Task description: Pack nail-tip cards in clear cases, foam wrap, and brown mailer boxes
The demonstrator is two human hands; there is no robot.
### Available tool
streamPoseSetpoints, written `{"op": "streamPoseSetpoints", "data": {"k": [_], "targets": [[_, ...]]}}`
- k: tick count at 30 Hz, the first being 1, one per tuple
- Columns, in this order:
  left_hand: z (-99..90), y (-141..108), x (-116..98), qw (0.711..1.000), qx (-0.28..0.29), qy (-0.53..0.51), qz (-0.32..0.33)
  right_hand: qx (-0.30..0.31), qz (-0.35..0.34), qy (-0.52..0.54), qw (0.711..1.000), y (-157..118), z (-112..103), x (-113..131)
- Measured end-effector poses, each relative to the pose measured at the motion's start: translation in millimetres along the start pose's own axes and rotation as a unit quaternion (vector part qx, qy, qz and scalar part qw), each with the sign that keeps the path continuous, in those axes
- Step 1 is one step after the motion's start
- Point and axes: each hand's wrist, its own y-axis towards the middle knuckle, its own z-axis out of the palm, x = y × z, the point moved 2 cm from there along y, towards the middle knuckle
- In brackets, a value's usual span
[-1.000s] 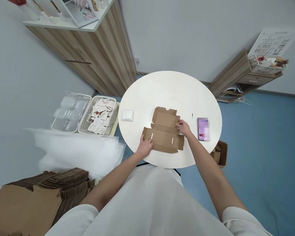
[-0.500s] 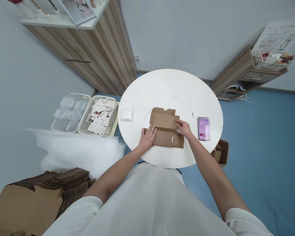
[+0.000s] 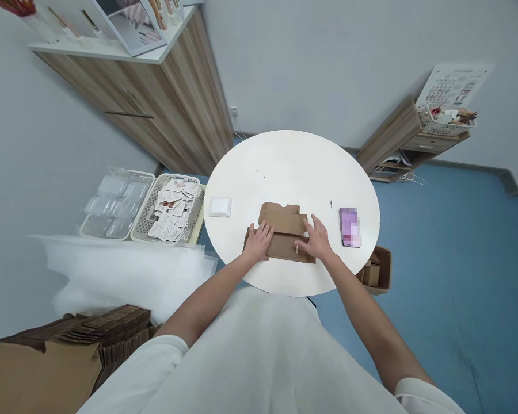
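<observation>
A brown cardboard box blank (image 3: 282, 223), partly folded with several flaps showing, lies on the white oval table (image 3: 297, 167) in front of me. My left hand (image 3: 259, 241) rests on its left end, fingers laid flat over the fold and the left flaps. At the right end is my right hand (image 3: 316, 238), its fingers spread over the edge of the near panel and the side flap. Whether those fingertips press on the cardboard is hard to tell. Neither hand is closed around anything.
A white flat packet (image 3: 220, 207) lies left on the table, a phone (image 3: 349, 227) right. Left of the table stand baskets of cards (image 3: 172, 210) and clear plastic cases (image 3: 116, 201), white foam sheets (image 3: 125, 270) and stacked cardboard (image 3: 43, 368). A brown bin (image 3: 383, 270) stands at right.
My right hand has opened from a pinch on the right flap to spread fingers and come nearer. The far panel now stands tilted up more. My left hand stays on the left end.
</observation>
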Motion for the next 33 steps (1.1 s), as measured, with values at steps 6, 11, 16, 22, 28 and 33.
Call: {"op": "streamPoseSetpoints", "data": {"k": [6,11,16,22,28,33], "targets": [[-1.6,-6,1,1.000,-0.006,0.016,-0.003,0.078,-0.113,-0.122,0.983,-27,23,22],[-2.5,-28,11,0.994,-0.028,-0.018,-0.108,0.059,-0.082,-0.133,0.986,-26,36,28],[17.5,-67,46,0.940,-0.054,-0.165,-0.293,0.051,-0.072,-0.117,0.989,-27,39,27],[38.3,-75,61,0.894,-0.070,-0.359,-0.257,0.053,-0.072,-0.091,0.992,-32,42,30],[39.3,-65,55,0.885,-0.104,-0.361,-0.273,0.040,-0.095,-0.060,0.993,-36,47,37],[35.7,-62,51,0.879,-0.127,-0.367,-0.278,0.042,-0.095,-0.051,0.993,-38,50,37]]}}
